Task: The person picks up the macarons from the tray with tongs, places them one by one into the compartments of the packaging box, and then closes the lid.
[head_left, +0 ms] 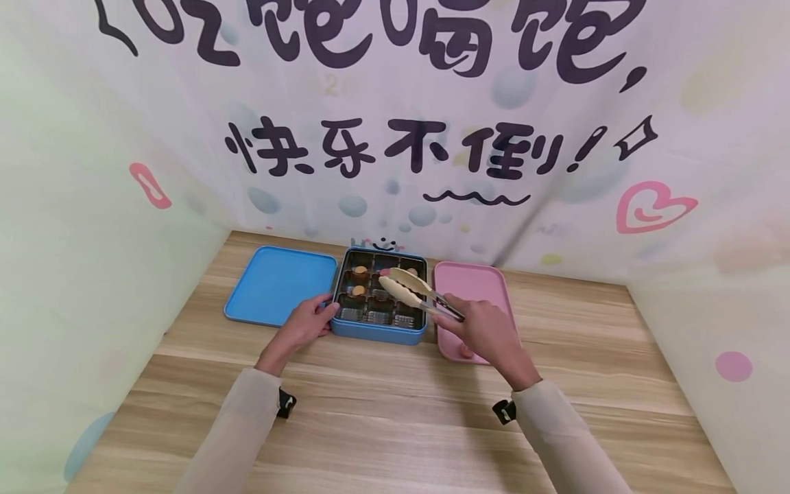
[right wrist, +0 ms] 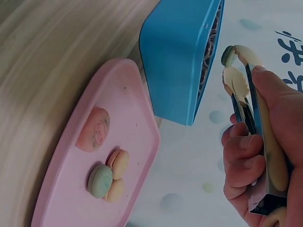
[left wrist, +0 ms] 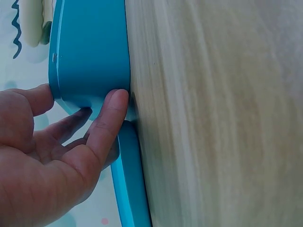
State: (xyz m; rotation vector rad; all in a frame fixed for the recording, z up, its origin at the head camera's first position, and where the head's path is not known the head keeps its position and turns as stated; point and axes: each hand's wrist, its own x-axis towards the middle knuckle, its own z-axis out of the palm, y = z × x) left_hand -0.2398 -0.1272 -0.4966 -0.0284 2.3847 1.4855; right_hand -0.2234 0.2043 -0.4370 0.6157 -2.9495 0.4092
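Note:
My left hand holds the near left corner of a blue box, the thumb at its rim and the other fingers against its side. A dark divided insert inside the box bears orange macarons and a pink one in some compartments. In my right hand I grip metal tongs with cream tips, raised over the box. The right wrist view shows a green macaron at the tips of the tongs. Part of the insert is hidden behind the tongs.
Right of the box lies a pink tray with a green macaron, peach macarons and a pink rose-patterned sweet. A blue lid or tray lies on the left. A printed cloth wall stands behind the wooden table.

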